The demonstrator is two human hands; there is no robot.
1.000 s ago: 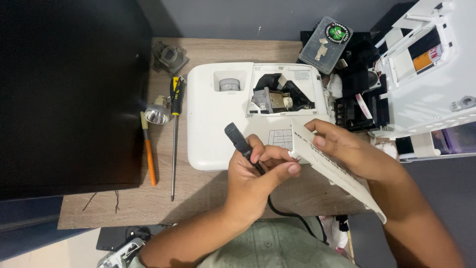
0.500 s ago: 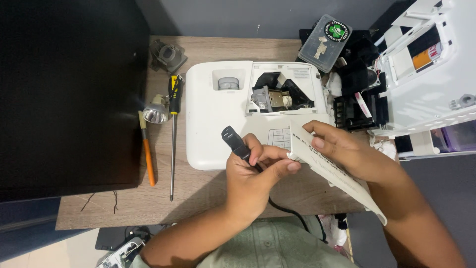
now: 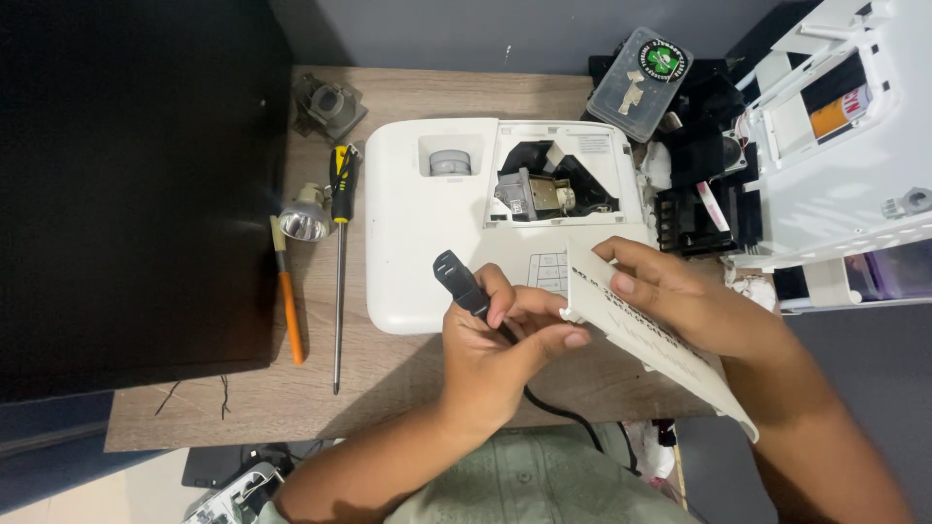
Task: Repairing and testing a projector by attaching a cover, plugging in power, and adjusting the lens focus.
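The left hand (image 3: pixel 500 344) has its grip pinched around a black power plug (image 3: pixel 459 279), cable trailing off the near edge of the desk (image 3: pixel 408 374). The right hand (image 3: pixel 680 301) clasps a white cover panel (image 3: pixel 670 364) tilted just beside the plug, both over the front of the opened white projector (image 3: pixel 427 233); a yellow-handled screwdriver (image 3: pixel 340 252) lies to the left

views: we have one, the head camera | position: above the wooden table (image 3: pixel 408 383), looking almost straight down | facing: away from our chest, far table edge at top | distance: close, our left hand (image 3: pixel 500 344) and right hand (image 3: pixel 684 306) fill the lower middle | shared: no second view to compare
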